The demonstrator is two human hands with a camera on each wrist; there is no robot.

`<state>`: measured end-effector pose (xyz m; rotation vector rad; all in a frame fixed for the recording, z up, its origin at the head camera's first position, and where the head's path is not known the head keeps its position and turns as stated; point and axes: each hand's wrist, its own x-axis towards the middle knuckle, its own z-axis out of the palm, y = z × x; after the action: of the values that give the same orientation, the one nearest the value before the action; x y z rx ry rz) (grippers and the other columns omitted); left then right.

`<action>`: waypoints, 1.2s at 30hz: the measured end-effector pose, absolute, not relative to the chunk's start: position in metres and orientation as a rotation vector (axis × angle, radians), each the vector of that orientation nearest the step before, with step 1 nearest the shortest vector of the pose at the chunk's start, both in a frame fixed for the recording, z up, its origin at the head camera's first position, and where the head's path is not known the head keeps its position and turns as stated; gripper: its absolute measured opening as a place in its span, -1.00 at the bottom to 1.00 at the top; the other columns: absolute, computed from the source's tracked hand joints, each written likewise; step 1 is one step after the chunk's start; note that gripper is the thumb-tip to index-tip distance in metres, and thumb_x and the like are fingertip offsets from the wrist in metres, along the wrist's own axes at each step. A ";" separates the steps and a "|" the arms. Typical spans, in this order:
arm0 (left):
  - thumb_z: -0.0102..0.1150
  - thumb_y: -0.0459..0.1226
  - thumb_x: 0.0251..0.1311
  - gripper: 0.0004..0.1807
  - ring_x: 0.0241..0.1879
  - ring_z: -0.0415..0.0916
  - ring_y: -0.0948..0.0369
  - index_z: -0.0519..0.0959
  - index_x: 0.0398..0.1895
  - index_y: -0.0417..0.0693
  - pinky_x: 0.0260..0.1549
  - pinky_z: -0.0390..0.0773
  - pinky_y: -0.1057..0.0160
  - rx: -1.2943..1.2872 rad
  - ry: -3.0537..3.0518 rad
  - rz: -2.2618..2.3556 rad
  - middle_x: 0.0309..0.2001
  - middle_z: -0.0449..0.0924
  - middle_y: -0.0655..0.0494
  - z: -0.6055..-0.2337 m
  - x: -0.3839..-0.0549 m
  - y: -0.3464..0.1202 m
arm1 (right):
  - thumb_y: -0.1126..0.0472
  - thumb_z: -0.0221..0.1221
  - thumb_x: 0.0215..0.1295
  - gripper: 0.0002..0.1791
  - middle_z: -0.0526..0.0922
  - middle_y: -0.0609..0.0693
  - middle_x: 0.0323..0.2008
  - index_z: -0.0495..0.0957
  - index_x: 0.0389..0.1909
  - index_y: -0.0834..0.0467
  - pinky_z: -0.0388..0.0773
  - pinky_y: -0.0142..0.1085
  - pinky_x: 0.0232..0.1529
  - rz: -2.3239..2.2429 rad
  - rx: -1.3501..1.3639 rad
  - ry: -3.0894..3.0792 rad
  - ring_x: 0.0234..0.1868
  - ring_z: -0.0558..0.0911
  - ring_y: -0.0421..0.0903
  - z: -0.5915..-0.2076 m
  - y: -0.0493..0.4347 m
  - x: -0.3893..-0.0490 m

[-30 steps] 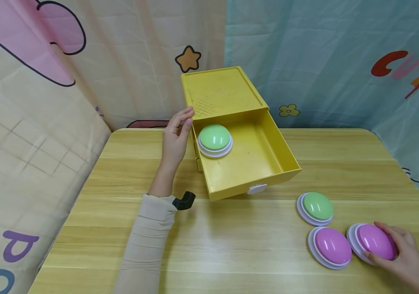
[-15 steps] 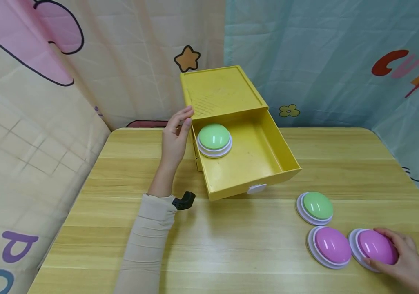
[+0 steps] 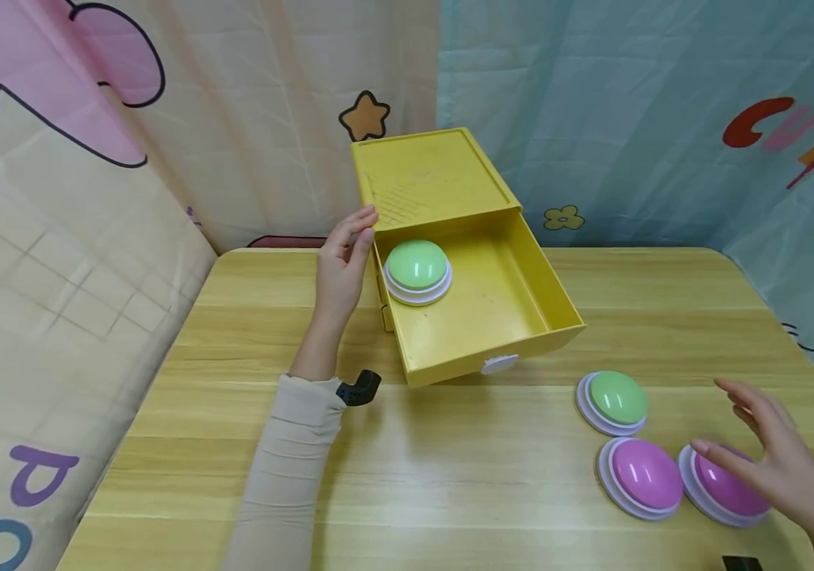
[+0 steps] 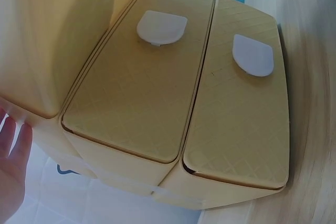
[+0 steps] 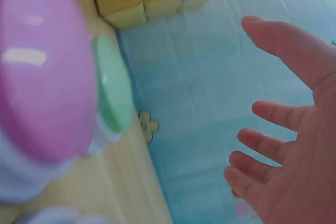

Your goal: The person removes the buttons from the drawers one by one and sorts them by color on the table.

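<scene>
A yellow drawer cabinet (image 3: 443, 174) stands at the back of the table with its top drawer (image 3: 478, 325) pulled out. Inside the drawer, at its left, sits a green dome push button (image 3: 416, 266) on a white base. My left hand (image 3: 339, 277) touches the cabinet's left side with its fingertips near the top edge. My right hand (image 3: 778, 460), fingers spread and holding nothing, hovers over a pink dome button (image 3: 724, 493) and partly covers it. Left of that lies another pink button (image 3: 646, 473), with a second green button (image 3: 617, 396) just behind it.
Two lower drawers (image 4: 131, 87) with white handles (image 4: 163, 27) are closed in the left wrist view. Printed curtains (image 3: 593, 119) hang behind and beside the wooden table (image 3: 493, 484).
My right hand has let go of the right-hand pink button and lifted off it, fingers spreading. That button shifted slightly toward the front edge. The left hand has stayed in place.
</scene>
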<state>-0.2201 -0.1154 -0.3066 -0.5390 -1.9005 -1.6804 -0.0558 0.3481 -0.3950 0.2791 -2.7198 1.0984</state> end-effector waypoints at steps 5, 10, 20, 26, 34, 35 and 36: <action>-0.05 -0.45 0.24 -0.74 0.09 0.35 0.19 0.46 -0.06 -0.46 0.00 0.37 0.24 -0.526 -1.911 -1.696 0.09 0.40 -0.16 -0.307 -0.219 -0.116 | 0.50 0.31 -0.12 -0.02 0.08 -0.18 0.21 0.02 0.35 0.16 -0.05 -0.73 0.06 1.149 0.481 -2.679 0.14 0.08 -0.46 -0.362 0.315 -0.084; -0.05 -0.46 0.24 -0.75 0.08 0.36 0.17 0.46 -0.07 -0.47 -0.02 0.39 0.24 -0.530 -1.904 -1.698 0.08 0.40 -0.19 -0.307 -0.219 -0.116 | 0.59 0.32 -0.26 0.02 0.12 -0.15 0.22 0.06 0.31 0.24 0.00 -0.66 0.10 1.189 0.723 -2.601 0.20 0.13 -0.35 -0.332 0.281 -0.111; -0.05 -0.47 0.24 -0.76 0.10 0.33 0.19 0.46 -0.08 -0.48 0.01 0.36 0.23 -0.542 -1.891 -1.702 0.08 0.40 -0.20 -0.308 -0.221 -0.114 | 0.43 0.41 -0.23 -0.01 0.22 0.10 0.21 0.12 0.30 0.20 0.13 -0.50 0.15 1.041 1.195 -2.497 0.18 0.24 -0.09 -0.272 0.207 -0.152; -0.05 -0.47 0.24 -0.76 0.11 0.33 0.20 0.46 -0.08 -0.47 0.02 0.35 0.23 -0.543 -1.887 -1.691 0.08 0.40 -0.19 -0.308 -0.221 -0.114 | 0.18 0.37 -0.06 -0.11 0.22 0.06 0.21 0.11 0.29 0.18 0.21 -0.22 0.16 0.964 1.281 -2.625 0.16 0.29 0.04 -0.258 0.168 -0.171; -0.06 -0.47 0.24 -0.75 0.10 0.34 0.20 0.46 -0.07 -0.47 0.00 0.37 0.23 -0.537 -1.888 -1.693 0.08 0.40 -0.18 -0.307 -0.221 -0.114 | -0.02 0.31 0.00 -0.11 0.19 0.13 0.21 0.09 0.28 0.23 0.22 -0.07 0.12 0.904 1.367 -2.775 0.16 0.28 0.09 -0.247 0.129 -0.200; -0.06 -0.47 0.24 -0.75 0.10 0.34 0.20 0.46 -0.07 -0.47 0.01 0.37 0.23 -0.538 -1.885 -1.695 0.08 0.40 -0.19 -0.308 -0.221 -0.114 | -0.03 0.31 0.00 -0.10 0.19 0.13 0.22 0.09 0.28 0.24 0.22 -0.09 0.12 0.907 1.370 -2.793 0.17 0.27 0.08 -0.246 0.125 -0.204; -0.06 -0.47 0.24 -0.75 0.10 0.34 0.20 0.45 -0.07 -0.47 0.01 0.36 0.23 -0.539 -1.884 -1.697 0.08 0.40 -0.19 -0.308 -0.221 -0.114 | -0.04 0.31 0.00 -0.09 0.18 0.13 0.22 0.08 0.28 0.24 0.22 -0.10 0.13 0.913 1.374 -2.811 0.18 0.25 0.05 -0.245 0.121 -0.208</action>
<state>-0.2208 -0.1137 -0.3075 -0.5391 -1.8837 -1.6971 -0.2083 0.1208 -0.2449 1.3738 -2.8110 0.9127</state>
